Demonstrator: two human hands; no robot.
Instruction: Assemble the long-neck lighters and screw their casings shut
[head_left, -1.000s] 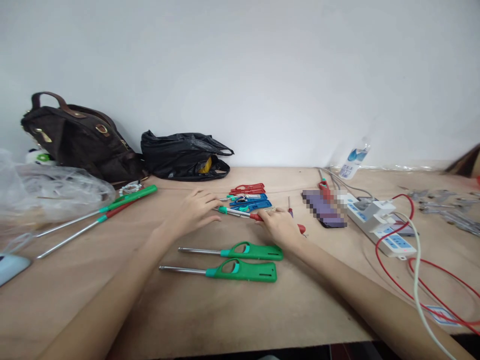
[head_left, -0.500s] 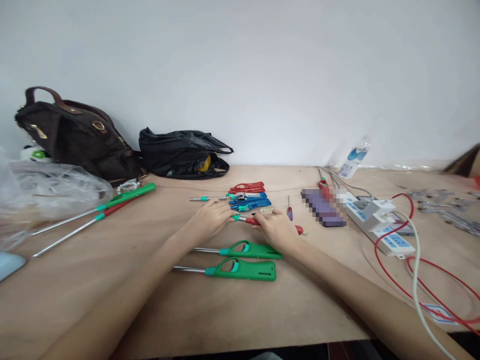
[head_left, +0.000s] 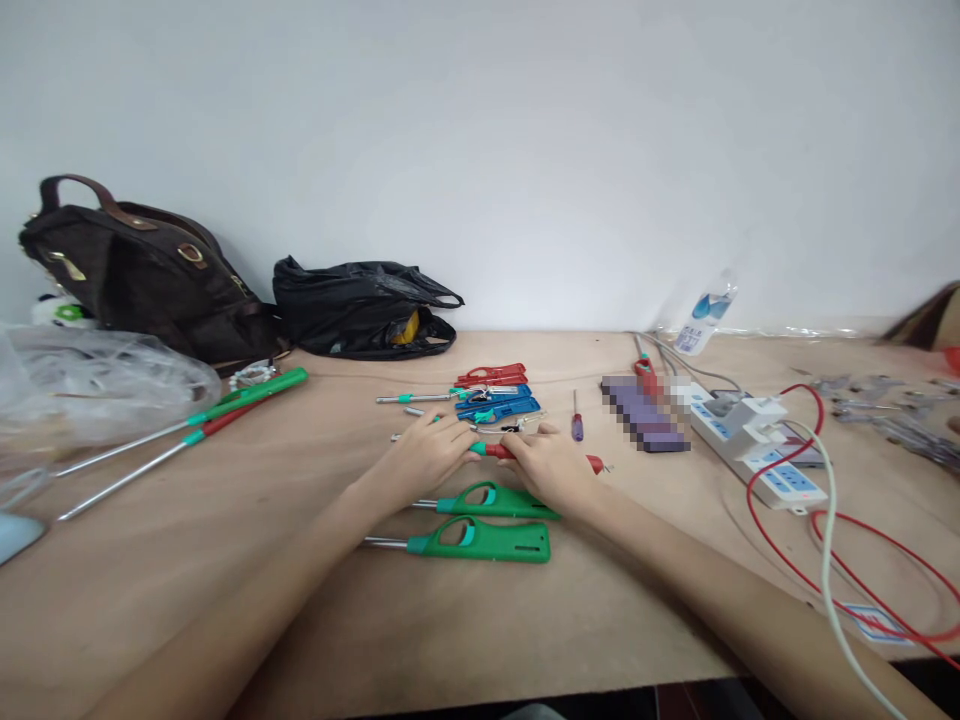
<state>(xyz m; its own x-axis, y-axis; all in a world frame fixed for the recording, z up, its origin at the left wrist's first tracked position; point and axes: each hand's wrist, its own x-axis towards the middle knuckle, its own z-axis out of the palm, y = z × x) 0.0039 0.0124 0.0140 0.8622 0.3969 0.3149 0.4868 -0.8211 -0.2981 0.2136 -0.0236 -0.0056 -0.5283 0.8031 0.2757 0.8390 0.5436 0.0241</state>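
Observation:
Both of my hands are closed on one red gas lighter [head_left: 495, 451] with a teal collar, held level just above the table. My left hand [head_left: 435, 445] wraps the collar and barrel end, covering most of the metal tube. My right hand [head_left: 553, 465] grips the red handle, whose end pokes out to its right. Nearer to me lie two green gas lighters, the closer one [head_left: 510, 541] in full view and the other [head_left: 499, 499] partly behind my right hand. Beyond my hands are blue lighter parts [head_left: 499, 405], red handle shells [head_left: 491, 375] and a small purple screwdriver [head_left: 577, 417].
To the right are a pixelated purple object [head_left: 641, 415], a white power strip [head_left: 787, 483], a red cable [head_left: 757, 510] and a bottle [head_left: 705, 318]. On the left lie long lighters [head_left: 255, 392], a clear plastic bag [head_left: 112, 370], a black bag [head_left: 352, 300] and a brown bag [head_left: 150, 270].
My left hand has shifted slightly left and down and wraps further round the lighter's barrel end. My right hand stays on the handle, moved a little lower.

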